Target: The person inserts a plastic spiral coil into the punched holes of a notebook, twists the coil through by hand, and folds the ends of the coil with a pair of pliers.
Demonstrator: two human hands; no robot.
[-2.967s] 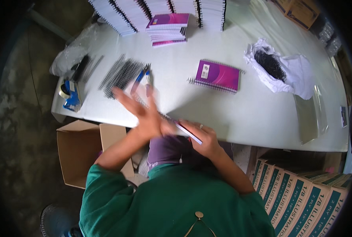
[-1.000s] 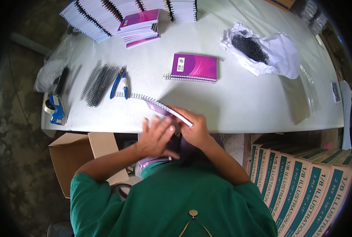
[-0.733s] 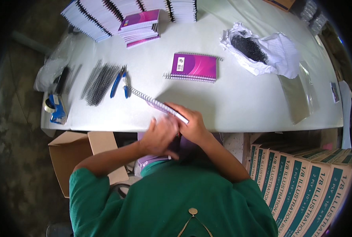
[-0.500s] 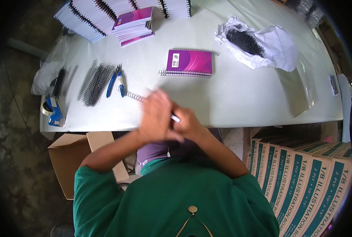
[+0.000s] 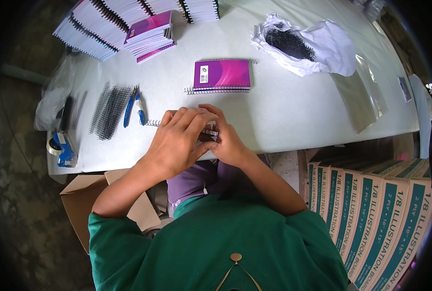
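Observation:
Close to the table's front edge, both my hands are closed around a small spiral notebook, of which only a white edge with a row of holes [image 5: 209, 132] shows. My left hand [image 5: 177, 138] curls over its spine, thumb bent toward the right hand. From under my left fingers a dark wire coil [image 5: 151, 122] runs out to the left. My right hand [image 5: 229, 140] grips the notebook's right side. Farther out lies a purple and pink notebook [image 5: 223, 75] with coils at its near and far edges. Blue-handled pliers [image 5: 134, 107] lie left of the coil.
Loose black coils [image 5: 110, 112] and a blue tape dispenser [image 5: 66, 151] lie at left. Notebook stacks [image 5: 150, 40] stand at the far left. White wrapping [image 5: 335, 48] holds black coils at far right. Below the table are an open cardboard box [image 5: 82, 199] and several cartons [image 5: 371, 208].
My hands were blurred and close together; now they are sharper, with the left hand farther left and the holed edge showing between them. The whole view has shifted slightly.

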